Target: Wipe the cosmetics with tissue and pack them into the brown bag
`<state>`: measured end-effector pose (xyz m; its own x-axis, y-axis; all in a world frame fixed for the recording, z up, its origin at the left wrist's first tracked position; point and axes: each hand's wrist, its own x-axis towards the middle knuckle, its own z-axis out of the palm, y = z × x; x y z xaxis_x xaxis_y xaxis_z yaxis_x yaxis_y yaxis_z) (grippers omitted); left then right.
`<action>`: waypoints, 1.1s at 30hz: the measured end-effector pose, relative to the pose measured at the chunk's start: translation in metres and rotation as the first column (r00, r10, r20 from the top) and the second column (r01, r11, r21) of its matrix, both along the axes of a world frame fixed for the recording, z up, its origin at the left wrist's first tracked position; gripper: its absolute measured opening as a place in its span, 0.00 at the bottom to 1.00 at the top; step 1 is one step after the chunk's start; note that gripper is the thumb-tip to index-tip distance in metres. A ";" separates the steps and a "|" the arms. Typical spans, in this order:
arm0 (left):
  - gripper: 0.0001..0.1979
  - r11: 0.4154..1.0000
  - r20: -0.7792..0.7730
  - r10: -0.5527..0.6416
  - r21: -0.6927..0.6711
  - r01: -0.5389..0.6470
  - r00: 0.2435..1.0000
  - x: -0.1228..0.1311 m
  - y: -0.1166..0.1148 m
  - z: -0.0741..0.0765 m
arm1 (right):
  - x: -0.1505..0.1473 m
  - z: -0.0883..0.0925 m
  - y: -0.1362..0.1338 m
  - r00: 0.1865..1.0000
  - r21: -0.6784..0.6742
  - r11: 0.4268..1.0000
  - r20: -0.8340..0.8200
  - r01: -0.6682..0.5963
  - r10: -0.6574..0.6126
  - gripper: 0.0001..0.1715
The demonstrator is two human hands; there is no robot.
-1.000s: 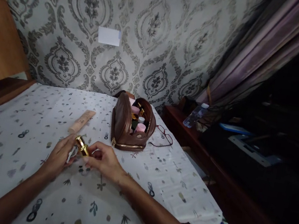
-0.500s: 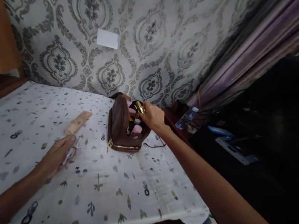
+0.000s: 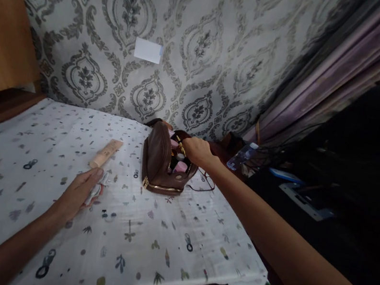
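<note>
A brown cosmetic bag [image 3: 156, 156] stands unzipped on the cloth-covered table, with pink and gold items inside. My right hand [image 3: 197, 151] is at its far right opening, fingers closed on a slim gold-coloured item [image 3: 180, 145] whose kind I cannot make out; part of it is hidden by the hand. Low over the cloth at left, my left hand [image 3: 80, 190] is closed around a small crumpled white-and-red thing [image 3: 94, 193]. Just beyond its fingertips lies a beige squeeze tube [image 3: 106, 153].
Eyeglasses [image 3: 204, 186] lie right of the bag. A clear plastic bottle [image 3: 242, 156] leans beyond the table's right side. The patterned wall borders the back, a wooden cabinet [image 3: 5, 38] the left. Black equipment stands at right.
My right hand has dipped slightly toward the bag, and less of the gold item shows. My left hand keeps its hold on the white-and-red thing. The whole view has shifted a little.
</note>
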<state>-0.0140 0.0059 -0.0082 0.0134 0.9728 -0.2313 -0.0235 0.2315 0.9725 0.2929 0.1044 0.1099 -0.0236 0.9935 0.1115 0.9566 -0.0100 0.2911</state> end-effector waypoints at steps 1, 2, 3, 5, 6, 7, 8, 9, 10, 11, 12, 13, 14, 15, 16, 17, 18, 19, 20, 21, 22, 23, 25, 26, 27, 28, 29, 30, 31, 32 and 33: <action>0.32 1.000 0.000 -0.003 -0.003 0.003 1.000 0.000 0.000 0.002 | 0.001 0.002 -0.001 1.000 0.015 1.000 -0.016 0.009 -0.009 0.16; 0.32 1.000 -0.001 -0.006 -0.005 0.006 1.000 0.000 -0.001 0.003 | 0.002 0.003 -0.002 0.999 0.037 0.999 -0.035 0.019 -0.018 0.17; 0.32 1.000 -0.002 -0.008 -0.003 0.008 1.000 0.001 -0.002 0.004 | 0.004 0.003 -0.003 0.998 0.066 0.997 -0.054 0.033 -0.029 0.18; 0.33 1.000 0.001 -0.012 0.009 0.012 1.000 0.001 -0.002 0.005 | 0.009 0.001 -0.006 0.994 0.141 0.988 -0.097 0.069 -0.055 0.20; 0.33 1.000 0.002 -0.014 0.011 0.014 1.000 0.001 -0.002 0.004 | 0.012 -0.001 -0.007 0.989 0.178 0.981 -0.139 0.081 -0.056 0.20; 0.33 1.000 0.002 -0.013 0.014 0.013 1.000 0.001 -0.002 0.004 | 0.015 -0.004 -0.008 0.981 0.207 0.975 -0.188 0.084 -0.045 0.19; 0.33 1.000 -0.001 -0.012 0.016 0.012 1.000 0.001 -0.001 0.002 | 0.017 -0.008 -0.009 0.971 0.225 0.971 -0.239 0.077 -0.021 0.17; 0.34 1.000 -0.010 -0.008 0.021 0.009 1.000 0.001 0.000 0.000 | 0.020 -0.012 -0.010 0.958 0.236 0.970 -0.285 0.060 0.010 0.16; 0.33 0.999 -0.024 -0.004 0.032 0.005 1.000 0.000 0.002 -0.003 | 0.022 -0.016 -0.011 0.946 0.242 0.970 -0.322 0.038 0.043 0.15; 0.33 0.999 -0.038 0.003 0.051 -0.001 0.999 0.000 0.003 -0.006 | 0.023 -0.020 -0.011 0.936 0.245 0.969 -0.344 0.017 0.070 0.14; 0.32 0.997 -0.048 0.013 0.078 -0.009 0.999 -0.002 0.005 -0.010 | 0.024 -0.023 -0.013 0.932 0.248 0.969 -0.351 0.003 0.087 0.14; 0.32 0.994 -0.055 0.021 0.105 -0.015 0.998 -0.003 0.007 -0.013 | 0.024 -0.026 -0.014 0.927 0.259 0.966 -0.361 -0.006 0.103 0.15; 0.31 0.992 -0.060 0.028 0.128 -0.020 0.998 -0.004 0.009 -0.017 | 0.023 -0.028 -0.015 0.922 0.271 0.962 -0.370 -0.013 0.116 0.15; 0.30 0.989 -0.067 0.032 0.147 -0.022 0.997 -0.004 0.010 -0.019 | 0.021 -0.029 -0.015 0.917 0.284 0.959 -0.378 -0.020 0.131 0.15; 0.30 0.988 -0.078 0.033 0.154 -0.020 0.996 -0.005 0.011 -0.021 | 0.019 -0.030 -0.015 0.911 0.294 0.955 -0.385 -0.032 0.149 0.16; 0.30 0.988 -0.091 0.030 0.153 -0.016 0.995 -0.005 0.012 -0.022 | 0.016 -0.030 -0.013 0.904 0.301 0.952 -0.393 -0.048 0.169 0.16; 0.30 0.990 -0.104 0.024 0.144 -0.009 0.994 -0.004 0.011 -0.022 | 0.013 -0.030 -0.010 0.895 0.303 0.951 -0.404 -0.064 0.189 0.17; 0.30 0.991 -0.112 0.019 0.135 -0.004 0.994 -0.003 0.010 -0.021 | 0.010 -0.029 -0.005 0.884 0.300 0.951 -0.419 -0.078 0.205 0.19; 0.31 0.992 -0.114 0.016 0.130 -0.001 0.993 -0.002 0.009 -0.020 | 0.006 -0.028 0.001 0.873 0.294 0.952 -0.438 -0.084 0.212 0.21; 0.32 0.992 -0.113 0.015 0.127 -0.001 0.994 0.000 0.008 -0.018 | 0.002 -0.026 0.009 0.863 0.287 0.955 -0.460 -0.078 0.209 0.22; 0.32 0.992 -0.112 0.014 0.125 0.000 0.994 0.001 0.006 -0.015 | -0.001 -0.025 0.018 0.853 0.277 0.959 -0.483 -0.064 0.196 0.24; 0.33 0.992 -0.113 0.015 0.124 -0.001 0.993 0.002 0.005 -0.013 | -0.004 -0.023 0.027 0.844 0.265 0.963 -0.505 -0.045 0.179 0.24; 0.33 0.992 -0.132 0.019 0.123 -0.002 0.991 0.003 0.003 -0.010 | -0.009 -0.021 0.044 0.828 0.229 0.973 -0.543 -0.013 0.139 0.21; 0.33 0.993 -0.146 0.020 0.122 -0.002 0.989 0.003 0.003 -0.009 | -0.012 -0.020 0.051 0.822 0.208 0.978 -0.557 0.003 0.116 0.18; 0.33 0.993 -0.157 0.026 0.121 -0.007 0.987 0.002 0.003 -0.009 | -0.014 -0.019 0.057 0.818 0.189 0.982 -0.568 0.023 0.091 0.16; 0.33 0.993 -0.165 0.028 0.120 -0.009 0.986 0.001 0.004 -0.009 | -0.015 -0.019 0.062 0.816 0.173 0.984 -0.575 0.046 0.063 0.15; 0.33 0.993 -0.169 0.030 0.119 -0.010 0.985 0.001 0.004 -0.009 | -0.017 -0.019 0.065 0.815 0.162 0.984 -0.578 0.075 0.033 0.15; 0.33 0.993 -0.169 0.030 0.120 -0.009 0.985 0.000 0.005 -0.010 | -0.018 -0.018 0.067 0.816 0.157 0.982 -0.578 0.103 0.007 0.15; 0.32 0.992 -0.165 0.030 0.125 -0.009 0.986 -0.001 0.006 -0.010 | -0.019 -0.018 0.068 0.819 0.157 0.979 -0.574 0.126 -0.013 0.14; 0.32 0.992 -0.162 0.026 0.129 -0.005 0.986 -0.001 0.006 -0.011 | -0.020 -0.018 0.068 0.822 0.160 0.977 -0.569 0.142 -0.027 0.13; 0.32 0.992 -0.163 0.019 0.129 0.002 0.986 -0.002 0.007 -0.011 | -0.020 -0.018 0.068 0.826 0.163 0.975 -0.563 0.151 -0.034 0.13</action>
